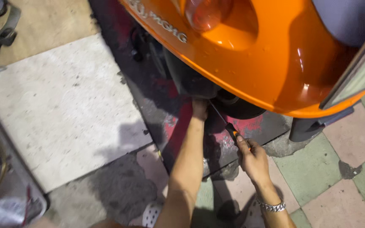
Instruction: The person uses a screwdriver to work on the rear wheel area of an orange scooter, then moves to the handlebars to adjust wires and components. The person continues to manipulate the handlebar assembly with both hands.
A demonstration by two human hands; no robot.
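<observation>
A large pale stone slab (60,105) covers the floor's left part. Pink and green tiles (343,169) fill the lower right corner. A white perforated shoe (152,214) sits at the bottom edge.

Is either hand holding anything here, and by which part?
The right hand grips a screwdriver by its black-and-orange handle. The left hand reaches under the orange scooter body; whether it holds anything cannot be told.

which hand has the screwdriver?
The right hand, with the bracelet; it grips the screwdriver. The left hand reaches under the orange scooter, toolless.
</observation>
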